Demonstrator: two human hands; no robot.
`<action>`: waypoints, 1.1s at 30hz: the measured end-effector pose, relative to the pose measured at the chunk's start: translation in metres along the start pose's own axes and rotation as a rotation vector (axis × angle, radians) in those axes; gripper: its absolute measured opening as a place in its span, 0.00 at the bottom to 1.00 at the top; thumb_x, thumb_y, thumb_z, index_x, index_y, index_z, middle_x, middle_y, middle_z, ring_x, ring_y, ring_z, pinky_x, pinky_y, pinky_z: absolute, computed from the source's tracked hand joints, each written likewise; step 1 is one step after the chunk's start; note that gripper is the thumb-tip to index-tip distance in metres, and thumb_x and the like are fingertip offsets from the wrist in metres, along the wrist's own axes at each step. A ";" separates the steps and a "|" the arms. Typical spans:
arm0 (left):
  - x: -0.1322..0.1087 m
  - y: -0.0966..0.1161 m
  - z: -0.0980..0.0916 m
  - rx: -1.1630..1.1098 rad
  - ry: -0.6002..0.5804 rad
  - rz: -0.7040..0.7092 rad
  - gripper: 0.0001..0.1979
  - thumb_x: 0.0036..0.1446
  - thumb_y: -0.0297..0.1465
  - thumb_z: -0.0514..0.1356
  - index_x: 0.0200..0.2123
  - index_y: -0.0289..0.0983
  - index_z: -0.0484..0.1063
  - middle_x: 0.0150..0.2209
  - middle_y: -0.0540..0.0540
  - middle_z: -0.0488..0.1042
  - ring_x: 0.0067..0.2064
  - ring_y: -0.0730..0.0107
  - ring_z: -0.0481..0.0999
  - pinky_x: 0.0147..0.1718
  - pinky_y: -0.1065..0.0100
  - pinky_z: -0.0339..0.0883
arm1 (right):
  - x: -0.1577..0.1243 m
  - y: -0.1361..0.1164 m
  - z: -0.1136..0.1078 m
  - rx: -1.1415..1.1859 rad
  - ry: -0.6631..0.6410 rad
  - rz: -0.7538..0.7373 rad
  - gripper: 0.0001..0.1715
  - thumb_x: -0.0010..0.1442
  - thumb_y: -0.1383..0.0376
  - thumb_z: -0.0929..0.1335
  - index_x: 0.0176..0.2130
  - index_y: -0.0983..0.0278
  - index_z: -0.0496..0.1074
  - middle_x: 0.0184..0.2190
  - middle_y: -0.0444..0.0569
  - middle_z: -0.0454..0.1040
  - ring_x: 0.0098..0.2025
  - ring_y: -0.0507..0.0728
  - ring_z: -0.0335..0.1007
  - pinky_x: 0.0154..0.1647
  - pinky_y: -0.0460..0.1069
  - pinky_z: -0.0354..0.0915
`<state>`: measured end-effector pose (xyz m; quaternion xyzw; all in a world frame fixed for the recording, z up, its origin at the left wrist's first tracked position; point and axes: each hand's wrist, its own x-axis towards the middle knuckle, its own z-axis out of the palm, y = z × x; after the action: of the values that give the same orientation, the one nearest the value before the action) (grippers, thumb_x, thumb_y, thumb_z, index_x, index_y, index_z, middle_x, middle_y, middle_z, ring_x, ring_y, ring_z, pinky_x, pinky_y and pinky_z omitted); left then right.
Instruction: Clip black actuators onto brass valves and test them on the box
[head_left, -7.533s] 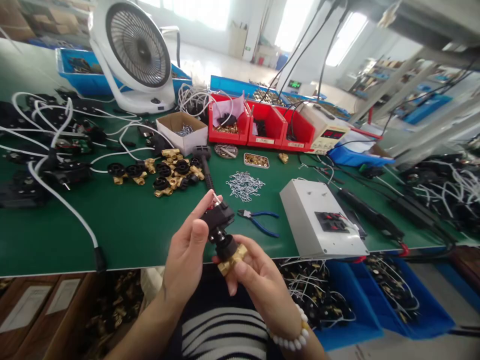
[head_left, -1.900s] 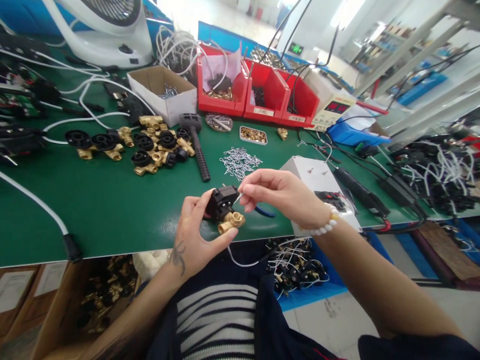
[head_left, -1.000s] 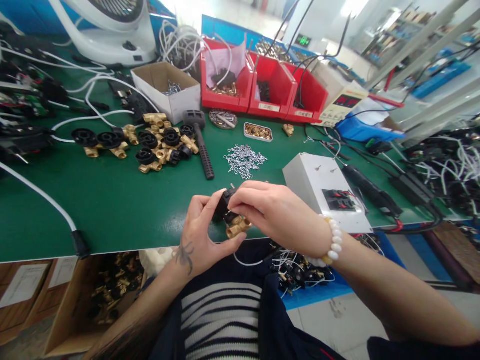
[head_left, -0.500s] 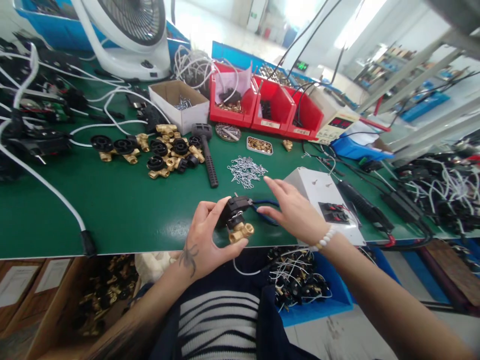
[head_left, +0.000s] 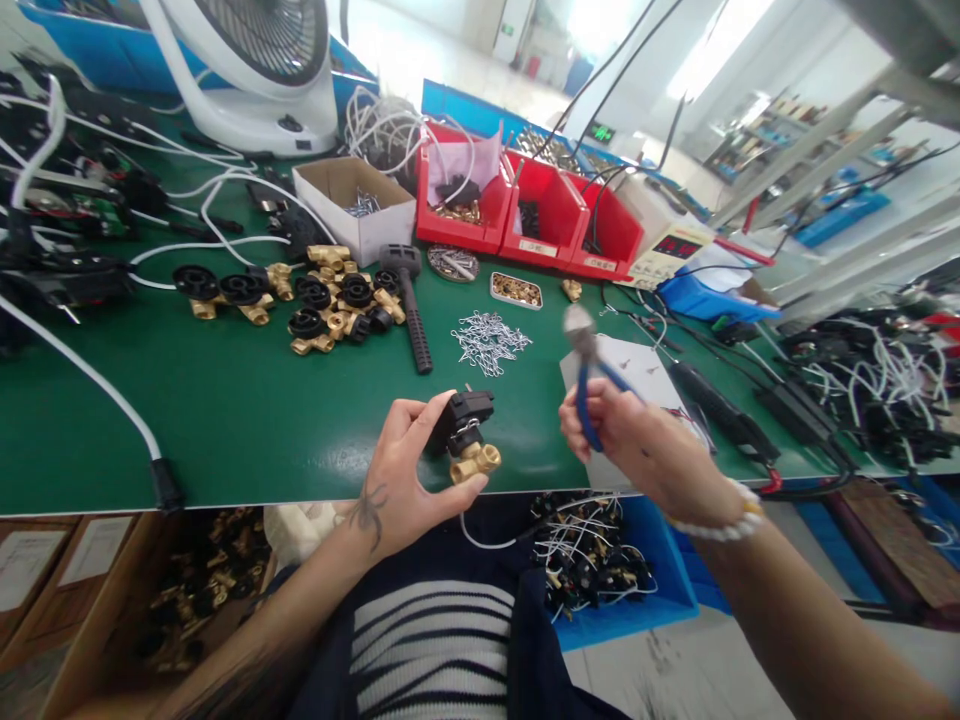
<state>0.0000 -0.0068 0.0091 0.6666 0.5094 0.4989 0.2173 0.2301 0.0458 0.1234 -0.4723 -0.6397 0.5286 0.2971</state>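
Observation:
My left hand grips a small valve assembly, a black plastic block on a brass fitting, just above the front edge of the green table. My right hand is closed around the blue handles of a pair of pliers, whose blurred metal jaws point up, a hand's width to the right of the assembly. A pile of thin wire clips lies on the mat behind both hands.
Brass and black valve bodies and a black-handled tool lie at mid-left. Behind are a cardboard box, red bins, a white fan. A white test box sits right. Cables cover both sides.
My right hand pushed a clip into the assembly, let go, reached to the table and has picked up the blue pliers. My left hand kept holding the assembly.

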 end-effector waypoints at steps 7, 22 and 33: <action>0.002 0.001 -0.003 -0.021 -0.038 -0.007 0.35 0.54 0.37 0.65 0.64 0.40 0.61 0.47 0.45 0.65 0.47 0.63 0.70 0.50 0.60 0.72 | -0.004 -0.006 0.008 -0.302 0.326 -0.502 0.11 0.61 0.64 0.69 0.45 0.58 0.69 0.26 0.41 0.62 0.24 0.52 0.57 0.25 0.49 0.58; 0.004 0.000 -0.003 -0.029 -0.075 -0.015 0.35 0.54 0.37 0.65 0.64 0.38 0.62 0.46 0.45 0.64 0.47 0.63 0.70 0.51 0.60 0.72 | 0.006 0.004 0.007 -0.901 -0.001 -0.462 0.09 0.60 0.70 0.66 0.42 0.60 0.68 0.28 0.45 0.68 0.27 0.54 0.65 0.28 0.50 0.64; 0.005 0.002 -0.004 -0.027 -0.072 -0.016 0.34 0.53 0.37 0.65 0.63 0.39 0.62 0.46 0.45 0.64 0.47 0.63 0.71 0.50 0.60 0.72 | 0.007 0.008 0.004 -0.837 0.061 -0.544 0.10 0.62 0.69 0.65 0.44 0.59 0.67 0.29 0.43 0.67 0.26 0.53 0.64 0.27 0.48 0.63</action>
<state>-0.0028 -0.0040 0.0142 0.6770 0.5000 0.4797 0.2482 0.2263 0.0501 0.1143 -0.3824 -0.8880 0.1160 0.2277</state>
